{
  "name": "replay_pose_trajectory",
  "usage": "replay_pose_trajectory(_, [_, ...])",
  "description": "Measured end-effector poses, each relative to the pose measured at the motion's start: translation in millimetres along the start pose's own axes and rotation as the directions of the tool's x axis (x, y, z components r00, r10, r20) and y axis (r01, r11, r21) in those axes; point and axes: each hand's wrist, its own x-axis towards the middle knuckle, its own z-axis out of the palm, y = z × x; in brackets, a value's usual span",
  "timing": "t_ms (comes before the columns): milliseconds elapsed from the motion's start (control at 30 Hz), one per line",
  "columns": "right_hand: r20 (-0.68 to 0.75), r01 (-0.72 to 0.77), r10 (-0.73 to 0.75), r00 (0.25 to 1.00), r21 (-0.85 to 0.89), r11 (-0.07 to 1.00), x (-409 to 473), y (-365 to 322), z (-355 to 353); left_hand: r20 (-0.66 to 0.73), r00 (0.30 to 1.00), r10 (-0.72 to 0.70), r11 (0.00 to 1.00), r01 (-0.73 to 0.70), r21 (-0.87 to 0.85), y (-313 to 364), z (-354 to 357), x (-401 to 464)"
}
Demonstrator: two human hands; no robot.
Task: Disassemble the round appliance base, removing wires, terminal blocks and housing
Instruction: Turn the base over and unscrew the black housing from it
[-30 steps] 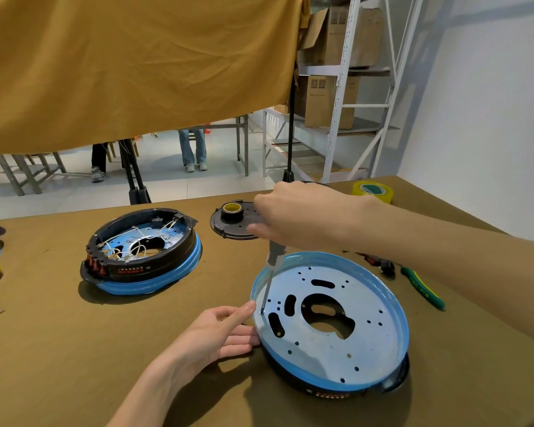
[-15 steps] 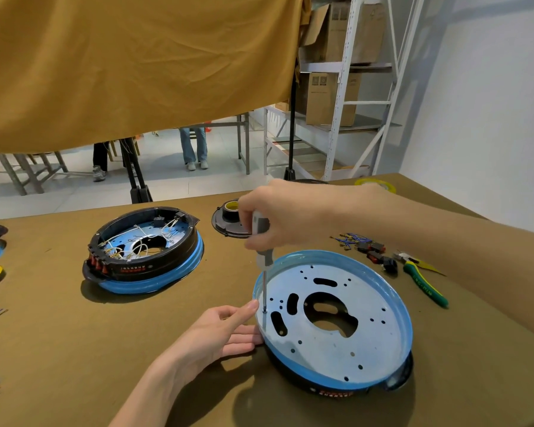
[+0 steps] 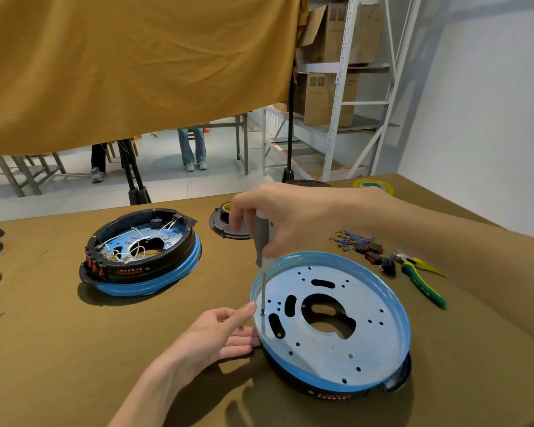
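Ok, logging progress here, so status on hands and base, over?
Right hand grips screwdriver, tip at the near base plate's left edge. Left hand steadies rim. Nothing in the way.

Right hand gripping a grey-handled screwdriver upright, tip down at a screw near the left edge of the round base's perforated metal plate. Left hand pressed against the blue rim beside that tip. On the counter: second base with white wires at left, green-handled pliers and loose red-black connectors at right.
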Motion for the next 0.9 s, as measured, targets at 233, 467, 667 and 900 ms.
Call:
replay_pose_trajectory(233, [-0.257, -0.165, 0.046, 0.965, -0.464, 0.871, 2.1, -6.2, 15.7, -0.014, 1.0, -0.005, 1.0, 0.005, -0.006, 0.1, 1.2, 1.0])
replay_pose_trajectory(467, [-0.032, -0.045, 0.043, 0.999, -0.048, 0.998, -3.5, -11.9, 2.1, -0.016, 1.0, -0.001, 1.0, 0.001, -0.005, -1.1, 0.5, 1.4])
replay_pose_trajectory(667, [-0.246, -0.166, 0.055, 0.968, -0.457, 0.874, 0.7, -11.3, 11.7, -0.017, 1.0, -0.003, 1.0, 0.003, -0.006, 0.1, 1.5, 1.6])
replay_pose_trajectory(900, [-0.126, -0.135, 0.104, 0.987, -0.271, 0.953, -4.4, -11.6, 6.9, -0.021, 1.0, -0.007, 1.0, 0.007, 0.001, 0.0, 1.1, 1.2])
